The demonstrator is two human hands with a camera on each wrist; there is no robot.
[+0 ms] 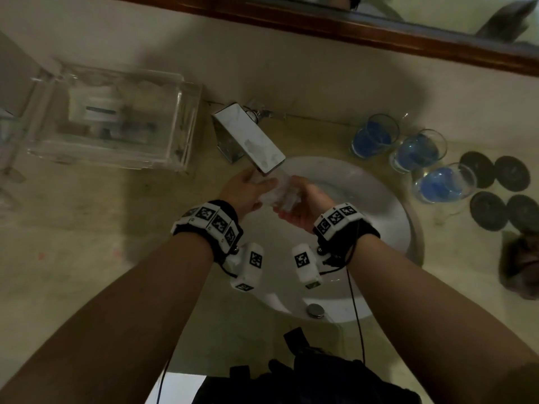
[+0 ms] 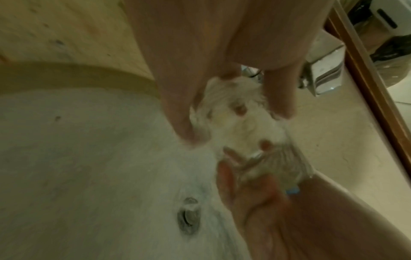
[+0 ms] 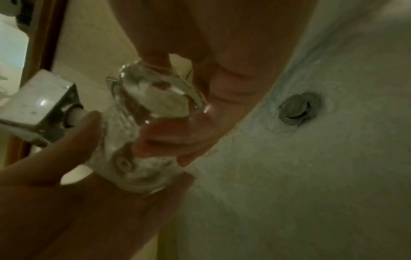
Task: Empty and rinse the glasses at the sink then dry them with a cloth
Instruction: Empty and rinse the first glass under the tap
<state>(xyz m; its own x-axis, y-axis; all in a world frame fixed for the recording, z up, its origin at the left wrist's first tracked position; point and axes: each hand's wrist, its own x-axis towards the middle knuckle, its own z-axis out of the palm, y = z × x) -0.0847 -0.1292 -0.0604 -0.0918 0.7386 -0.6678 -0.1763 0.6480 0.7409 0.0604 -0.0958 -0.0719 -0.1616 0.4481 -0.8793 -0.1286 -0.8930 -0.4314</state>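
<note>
A clear glass (image 1: 280, 196) is held under the running faucet (image 1: 250, 138) above the white sink (image 1: 402, 217). My left hand (image 1: 256, 188) grips it from the left and my right hand (image 1: 294, 199) cups it from the right. In the left wrist view the left hand (image 2: 233, 121) has thumb and fingers round the glass (image 2: 278, 158), which is full of foaming water. The right wrist view shows the right hand (image 3: 169, 98) curled round the glass (image 3: 124, 140). Three glasses of blue liquid (image 1: 374, 137) (image 1: 418, 151) (image 1: 443, 183) stand on the counter to the right.
Several dark round coasters (image 1: 495, 196) lie right of the blue glasses, with a brown cloth (image 1: 522, 263) near the counter's right edge. A clear plastic box (image 1: 110, 118) sits at the back left. The drain plug (image 2: 189, 216) lies below the hands.
</note>
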